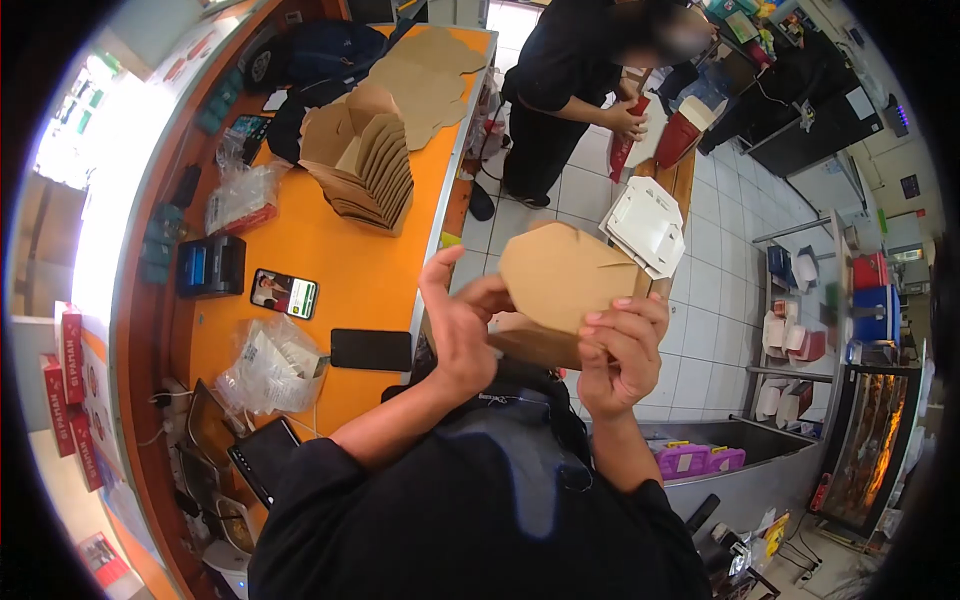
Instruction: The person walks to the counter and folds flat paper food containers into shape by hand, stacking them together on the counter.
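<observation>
A brown cardboard piece [565,275], partly folded, is held up in front of my chest. My right hand [622,350] pinches its right edge between thumb and fingers. At its left side is my left hand [465,325], with the index finger raised and other fingers partly behind the cardboard; whether they grip it is hard to see. A nested stack of folded brown boxes [370,175] stands on the orange table [385,275] to the left, with flat brown sheets [425,85] behind it.
Two phones [285,293] [371,350], a small black printer [211,266] and plastic bags [272,367] lie on the table. Flat white boxes [646,228] rest on a wooden bench. Beyond, another person [570,80] handles a red box.
</observation>
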Action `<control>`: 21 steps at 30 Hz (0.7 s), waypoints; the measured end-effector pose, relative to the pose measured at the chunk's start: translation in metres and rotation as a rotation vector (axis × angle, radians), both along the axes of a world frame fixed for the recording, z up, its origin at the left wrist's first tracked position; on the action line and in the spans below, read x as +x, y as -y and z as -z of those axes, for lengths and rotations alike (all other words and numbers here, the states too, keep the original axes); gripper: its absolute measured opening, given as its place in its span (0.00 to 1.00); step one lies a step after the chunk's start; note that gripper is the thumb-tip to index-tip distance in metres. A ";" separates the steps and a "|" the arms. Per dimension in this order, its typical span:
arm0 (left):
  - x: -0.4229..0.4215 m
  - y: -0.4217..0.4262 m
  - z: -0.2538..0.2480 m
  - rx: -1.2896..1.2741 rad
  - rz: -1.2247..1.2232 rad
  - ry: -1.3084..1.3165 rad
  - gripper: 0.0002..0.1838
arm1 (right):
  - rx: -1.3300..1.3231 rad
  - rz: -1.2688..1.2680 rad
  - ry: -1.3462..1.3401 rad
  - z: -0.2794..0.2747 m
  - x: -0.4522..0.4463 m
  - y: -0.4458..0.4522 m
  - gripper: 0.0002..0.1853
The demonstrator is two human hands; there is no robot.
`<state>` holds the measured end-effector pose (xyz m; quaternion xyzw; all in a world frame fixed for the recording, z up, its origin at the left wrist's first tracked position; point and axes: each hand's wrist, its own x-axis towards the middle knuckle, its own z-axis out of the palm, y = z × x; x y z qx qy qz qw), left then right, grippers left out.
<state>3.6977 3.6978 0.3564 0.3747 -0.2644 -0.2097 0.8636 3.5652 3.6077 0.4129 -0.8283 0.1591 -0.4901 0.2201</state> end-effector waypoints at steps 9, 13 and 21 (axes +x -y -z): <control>0.015 -0.007 -0.037 0.499 0.531 -0.138 0.24 | 0.259 -0.067 0.018 0.028 -0.009 0.008 0.13; -0.005 -0.006 -0.040 0.469 0.310 0.076 0.21 | 0.561 -0.004 0.038 0.033 0.000 -0.001 0.14; -0.021 0.000 -0.023 0.311 0.278 -0.173 0.22 | 0.759 -0.093 0.129 0.028 0.005 0.007 0.10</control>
